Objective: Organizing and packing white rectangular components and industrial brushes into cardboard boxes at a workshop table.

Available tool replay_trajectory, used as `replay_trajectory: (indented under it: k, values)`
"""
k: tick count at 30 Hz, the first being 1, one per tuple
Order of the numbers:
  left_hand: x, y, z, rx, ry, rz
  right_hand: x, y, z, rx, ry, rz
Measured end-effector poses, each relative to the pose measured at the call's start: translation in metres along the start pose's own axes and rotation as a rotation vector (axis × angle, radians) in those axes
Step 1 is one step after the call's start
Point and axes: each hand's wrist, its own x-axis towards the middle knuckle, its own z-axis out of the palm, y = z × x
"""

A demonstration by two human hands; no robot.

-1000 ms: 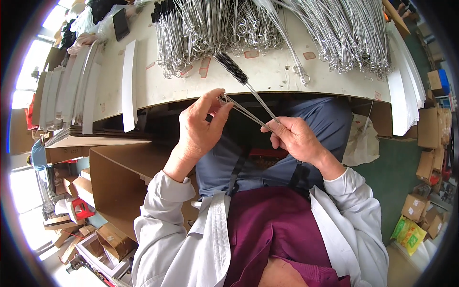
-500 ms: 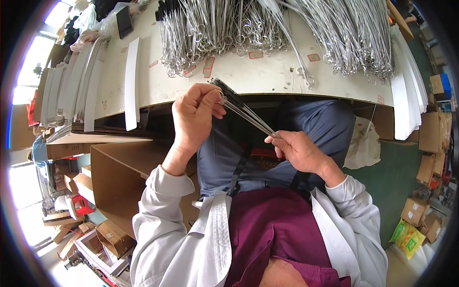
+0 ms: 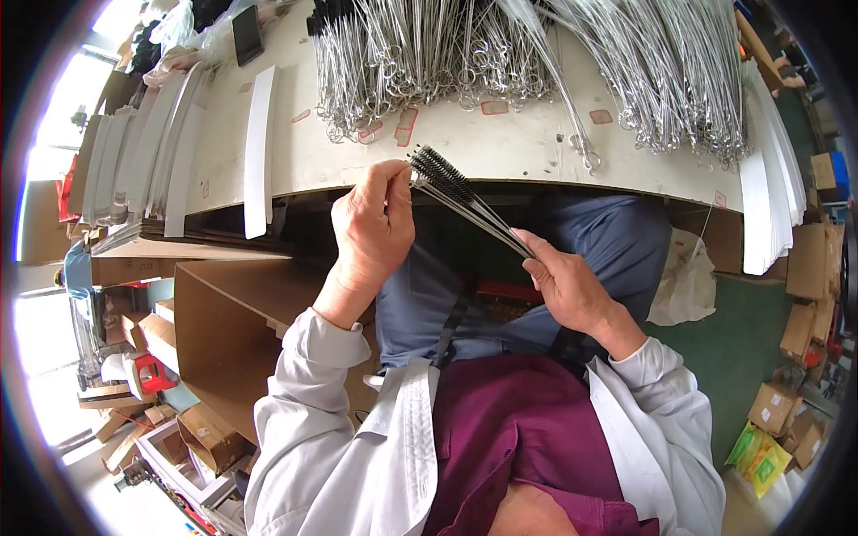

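Observation:
Several wire straw brushes with black bristles [image 3: 444,176] make a slanting bundle over my lap, just off the table's front edge. My right hand [image 3: 576,284] grips the lower right end of their thin metal stems between thumb and fingers. At the upper left end of the bundle, my left hand [image 3: 374,219] is closed, with thumb and index finger pressed together beside the bristle tips and some wire ends. What lies inside its fingers is hidden.
Large piles of wire brushes [image 3: 393,62] with looped ends cover the back of the white table [image 3: 518,147]. White strips [image 3: 259,152] and a dark phone [image 3: 248,36] lie at left, more strips [image 3: 764,179] at right. An opened cardboard box [image 3: 223,330] stands below left.
My left fingers have closed up beside the bristle end, and the wire loops seen at their tips show less. The bristles have fanned out more. My right hand has shifted slightly right.

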Motion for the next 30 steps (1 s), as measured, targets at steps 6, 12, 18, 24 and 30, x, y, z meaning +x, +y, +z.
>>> replay_trajectory:
  k: [6, 12, 18, 24, 30]
  values:
    - [-0.003, 0.000, -0.007, 0.145, -0.014, 0.055, 0.001, 0.002, -0.002, -0.040, 0.022, -0.055]
    - [-0.002, 0.009, -0.018, 0.001, -0.204, 0.328, 0.004, 0.007, 0.006, -0.031, 0.148, -0.113]
    - [0.031, -0.061, -0.084, 0.712, -0.023, -0.259, 0.003, 0.007, 0.001, 0.099, 0.080, 0.055]
    - [0.049, -0.132, -0.113, 0.945, -0.365, -0.674, 0.008, 0.000, 0.002, 0.353, -0.051, 0.141]
    - [0.053, -0.189, -0.141, 0.661, -0.352, -0.744, 0.010, 0.004, 0.007, 0.432, -0.119, 0.151]
